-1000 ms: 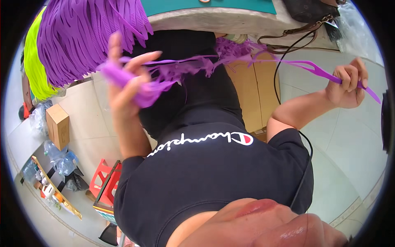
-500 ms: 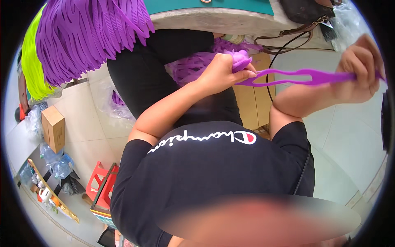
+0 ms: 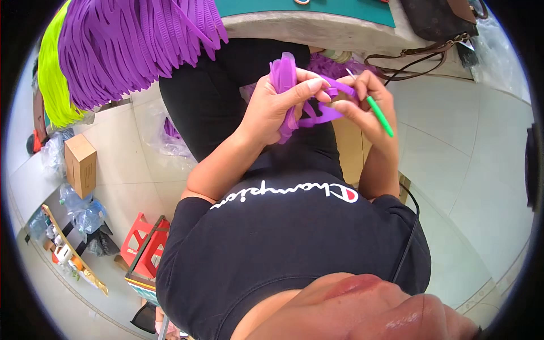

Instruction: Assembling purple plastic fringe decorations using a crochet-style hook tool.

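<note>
Over my lap, my left hand is closed around a folded bundle of purple rubbery straps. My right hand is close beside it, its fingers bent around a slim green-handled tool with a thin pointed tip. A loose purple strap stretches in a loop between the two hands, and the fingertips of both meet around it. Exactly how the tool's tip sits against the strap is hard to make out. More purple straps lie behind the hands, partly hidden.
Rows of purple straps and yellow-green straps hang at the far left. Ahead stands a table with a green mat and a brown handbag. A cardboard box, plastic bags and a red stool are on the left.
My right hand has come in from the far right to my left hand, and the stretched strap has slackened into a loop. The green-handled tool now shows. My left hand has turned with the bundle.
</note>
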Tool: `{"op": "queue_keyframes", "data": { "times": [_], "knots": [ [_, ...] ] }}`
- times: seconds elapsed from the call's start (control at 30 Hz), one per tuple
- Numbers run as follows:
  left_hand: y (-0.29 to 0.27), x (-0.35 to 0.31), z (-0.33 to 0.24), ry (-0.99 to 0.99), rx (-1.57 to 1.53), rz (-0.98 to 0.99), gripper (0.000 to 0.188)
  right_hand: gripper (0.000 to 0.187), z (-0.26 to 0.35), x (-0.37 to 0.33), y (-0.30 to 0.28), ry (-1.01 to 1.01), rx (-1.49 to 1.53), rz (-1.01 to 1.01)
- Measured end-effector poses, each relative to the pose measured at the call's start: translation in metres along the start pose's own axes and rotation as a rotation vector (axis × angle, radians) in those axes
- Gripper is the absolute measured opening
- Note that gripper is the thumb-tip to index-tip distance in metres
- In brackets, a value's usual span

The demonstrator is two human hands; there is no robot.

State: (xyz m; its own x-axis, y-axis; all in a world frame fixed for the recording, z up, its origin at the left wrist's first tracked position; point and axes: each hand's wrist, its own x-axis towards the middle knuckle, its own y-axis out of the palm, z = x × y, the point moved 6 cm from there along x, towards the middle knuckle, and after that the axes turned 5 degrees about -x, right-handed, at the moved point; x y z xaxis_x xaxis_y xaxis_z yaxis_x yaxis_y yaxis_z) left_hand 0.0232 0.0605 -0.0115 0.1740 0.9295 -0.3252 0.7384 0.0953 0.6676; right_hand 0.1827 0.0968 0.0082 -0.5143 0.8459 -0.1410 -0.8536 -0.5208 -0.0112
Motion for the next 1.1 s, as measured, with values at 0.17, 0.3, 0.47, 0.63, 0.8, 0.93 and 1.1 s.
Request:
{"op": "queue_keyframes", "data": {
  "times": [0.17, 0.3, 0.47, 0.63, 0.8, 0.93, 1.1],
  "knots": [
    [0.004, 0.003, 0.004, 0.024, 0.049, -0.007, 0.017, 0.038, -0.002, -0.003, 0.019, -0.080, 0.166, -0.270],
    [0.008, 0.001, -0.003, 0.131, 0.161, -0.055, 0.017, 0.037, -0.006, -0.012, 0.004, -0.159, -0.133, -0.543],
    [0.012, 0.002, 0.001, 0.118, 0.129, -0.015, 0.018, 0.031, -0.017, -0.009, 0.016, -0.044, 0.214, -0.317],
    [0.015, 0.001, 0.002, 0.199, 0.161, -0.008, 0.015, 0.034, -0.017, -0.008, 0.019, -0.150, 0.368, -0.370],
    [0.013, 0.001, 0.000, 0.214, 0.243, -0.013, 0.016, 0.035, -0.024, -0.010, 0.012, -0.185, 0.311, -0.371],
    [0.008, 0.001, 0.000, 0.235, 0.245, -0.037, 0.015, 0.037, -0.021, -0.007, 0.016, -0.213, 0.281, -0.318],
    [-0.007, -0.002, -0.017, 0.346, 0.266, -0.176, 0.013, 0.037, -0.019, -0.009, 0.020, -0.201, 0.115, -0.212]
  ]
}}
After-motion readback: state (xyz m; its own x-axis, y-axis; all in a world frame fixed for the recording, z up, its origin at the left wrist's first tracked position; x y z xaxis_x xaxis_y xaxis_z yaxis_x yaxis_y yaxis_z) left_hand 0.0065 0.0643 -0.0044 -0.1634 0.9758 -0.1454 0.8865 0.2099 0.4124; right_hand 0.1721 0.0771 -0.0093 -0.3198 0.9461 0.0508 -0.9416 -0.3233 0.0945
